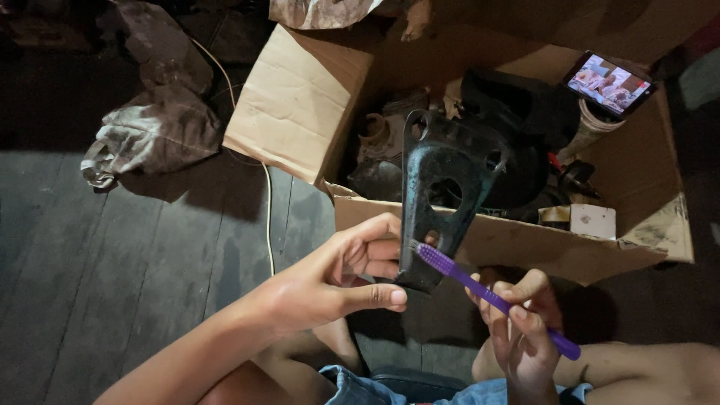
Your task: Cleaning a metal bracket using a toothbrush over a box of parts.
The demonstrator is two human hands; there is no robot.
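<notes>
Down near the lap, a dark metal bracket (439, 195) is held upright by the left hand (337, 281), whose fingers are curled around its narrow lower end while the thumb is stretched flat beneath it. The forearm is brought in from the lower left. A purple toothbrush (491, 298) is gripped by its handle in the right hand (521, 330), fingers closed round it, and its bristled head is laid against the lower part of the bracket, close to the left fingertips. Bare knees and denim shorts (390, 388) are seen below the hands. Just behind the bracket an open cardboard box (300, 97) is set on the dark plank floor (112, 255), filled with dark machine parts. A lit phone (609, 82) is propped at its far right edge. A crumpled cloth (154, 127) and a pale cord (268, 217) lie at the left, well apart from both hands.
</notes>
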